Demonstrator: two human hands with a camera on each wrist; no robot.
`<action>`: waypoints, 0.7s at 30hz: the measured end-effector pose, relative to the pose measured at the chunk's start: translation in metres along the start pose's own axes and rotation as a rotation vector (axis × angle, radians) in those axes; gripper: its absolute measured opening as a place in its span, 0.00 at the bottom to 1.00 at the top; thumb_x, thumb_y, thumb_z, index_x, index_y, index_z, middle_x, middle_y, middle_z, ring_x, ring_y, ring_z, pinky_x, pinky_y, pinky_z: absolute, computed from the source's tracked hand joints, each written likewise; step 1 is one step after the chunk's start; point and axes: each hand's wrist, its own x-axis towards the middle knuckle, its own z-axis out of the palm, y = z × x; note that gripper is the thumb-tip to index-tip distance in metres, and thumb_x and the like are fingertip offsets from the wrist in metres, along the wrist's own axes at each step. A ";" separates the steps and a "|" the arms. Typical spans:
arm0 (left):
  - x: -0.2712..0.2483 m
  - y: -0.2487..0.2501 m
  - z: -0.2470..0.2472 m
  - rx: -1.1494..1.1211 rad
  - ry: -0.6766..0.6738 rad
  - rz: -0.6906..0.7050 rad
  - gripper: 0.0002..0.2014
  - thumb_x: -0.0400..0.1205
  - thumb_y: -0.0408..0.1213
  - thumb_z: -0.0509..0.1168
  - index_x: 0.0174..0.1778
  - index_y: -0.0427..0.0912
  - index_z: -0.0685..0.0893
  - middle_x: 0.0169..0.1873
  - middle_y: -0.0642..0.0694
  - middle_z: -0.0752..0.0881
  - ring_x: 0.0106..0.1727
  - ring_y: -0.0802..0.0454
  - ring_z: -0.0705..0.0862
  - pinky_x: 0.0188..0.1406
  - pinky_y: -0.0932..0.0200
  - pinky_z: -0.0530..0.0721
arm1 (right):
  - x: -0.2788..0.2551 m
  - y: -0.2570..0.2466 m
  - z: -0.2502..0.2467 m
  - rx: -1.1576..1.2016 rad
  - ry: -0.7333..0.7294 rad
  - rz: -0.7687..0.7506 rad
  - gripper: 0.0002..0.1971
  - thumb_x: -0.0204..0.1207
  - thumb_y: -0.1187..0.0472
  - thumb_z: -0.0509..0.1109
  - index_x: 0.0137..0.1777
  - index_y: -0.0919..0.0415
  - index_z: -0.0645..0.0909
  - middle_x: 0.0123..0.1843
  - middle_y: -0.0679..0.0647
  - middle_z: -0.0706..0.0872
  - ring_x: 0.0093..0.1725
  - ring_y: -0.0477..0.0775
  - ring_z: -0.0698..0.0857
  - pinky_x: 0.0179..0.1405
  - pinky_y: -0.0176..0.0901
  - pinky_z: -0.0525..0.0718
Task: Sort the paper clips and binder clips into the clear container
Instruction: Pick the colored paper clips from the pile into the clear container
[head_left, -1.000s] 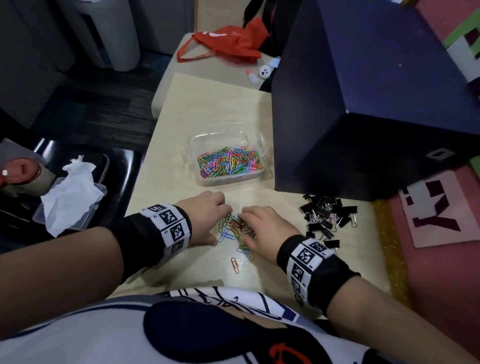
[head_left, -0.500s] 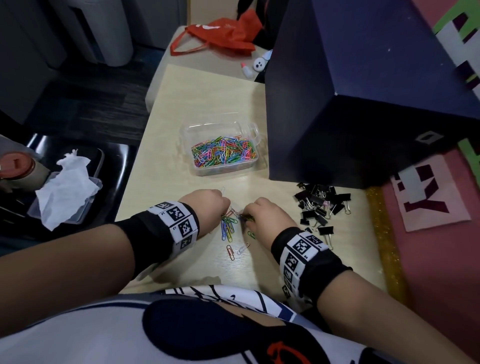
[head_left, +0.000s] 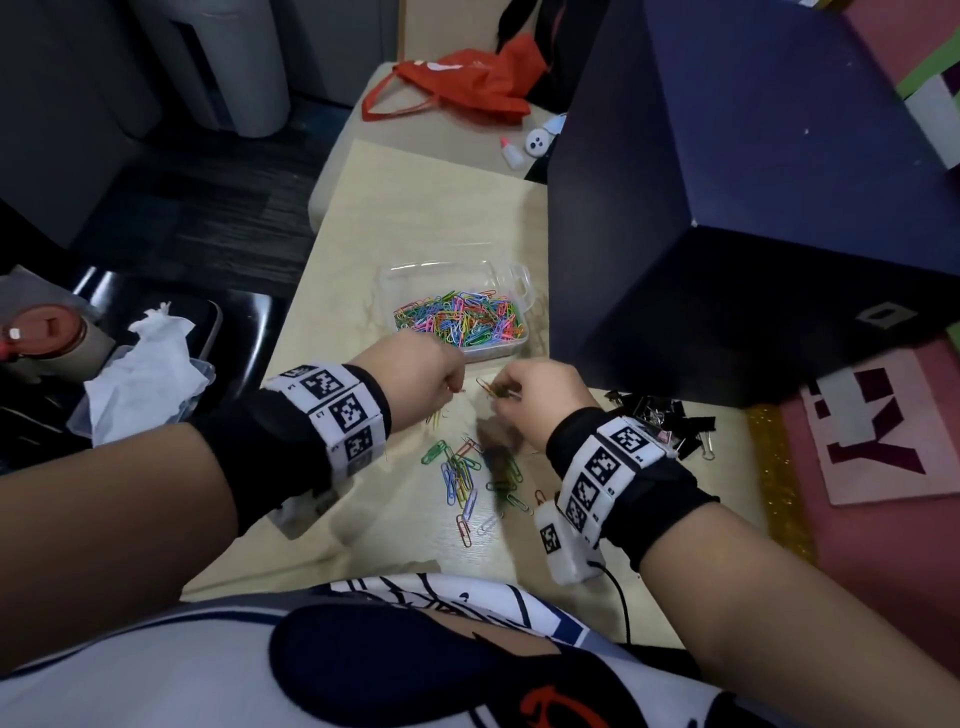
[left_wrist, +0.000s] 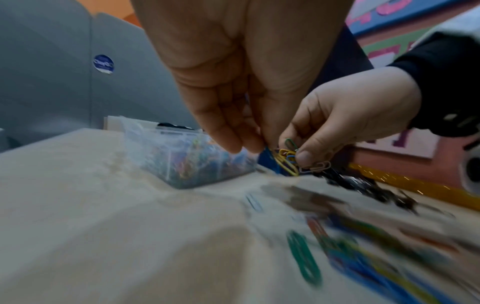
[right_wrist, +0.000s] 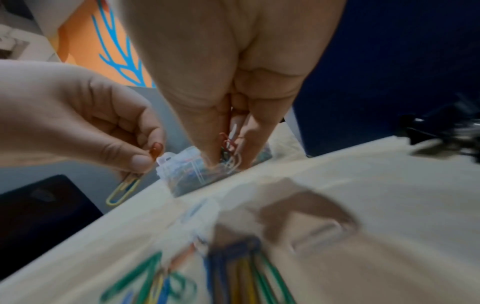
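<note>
Both hands are hovering above the pale tabletop, just near of the clear container. The left hand is pinching a few paper clips between thumb and fingertips; in the right wrist view a yellow paper clip is hanging down from that grip. The right hand is gripping a small bunch of paper clips, with yellow, green and blue ones showing under the thumb in the left wrist view. The two hands are sitting close together, apart by a narrow gap.

The clear container is lying on the tabletop just far of the hands, with a heap of coloured paper clips filling its near half. A loose scatter of paper clips is lying on the tabletop near of the hands, between the two wrists. A pile of black binder clips is lying on the tabletop to the right, partly hidden behind the right wristband, close to the near edge of a large dark blue box.

Far off, an orange bag and a small white bottle with a red tip are lying on a beige surface. To the left, a crumpled white tissue is sitting in a clear tray beside a cup with a reddish lid.
</note>
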 end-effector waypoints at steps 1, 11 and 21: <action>0.003 -0.002 -0.006 -0.020 0.036 -0.014 0.08 0.79 0.37 0.65 0.53 0.47 0.85 0.50 0.48 0.87 0.55 0.46 0.83 0.52 0.56 0.77 | 0.005 -0.004 -0.005 0.001 0.031 -0.021 0.10 0.76 0.56 0.70 0.56 0.53 0.86 0.58 0.54 0.86 0.58 0.56 0.83 0.58 0.41 0.78; 0.028 -0.020 -0.031 -0.065 0.178 -0.109 0.17 0.81 0.39 0.65 0.67 0.45 0.81 0.59 0.40 0.84 0.61 0.41 0.81 0.60 0.54 0.75 | 0.028 -0.024 -0.037 0.046 0.135 -0.089 0.20 0.81 0.57 0.65 0.72 0.54 0.75 0.69 0.57 0.81 0.67 0.59 0.79 0.67 0.44 0.73; -0.004 0.003 0.029 0.139 -0.231 0.182 0.28 0.76 0.49 0.69 0.73 0.52 0.71 0.65 0.49 0.73 0.66 0.46 0.76 0.62 0.50 0.80 | -0.038 0.015 0.000 -0.315 -0.390 0.242 0.25 0.75 0.66 0.68 0.71 0.63 0.66 0.70 0.60 0.71 0.71 0.61 0.75 0.66 0.51 0.77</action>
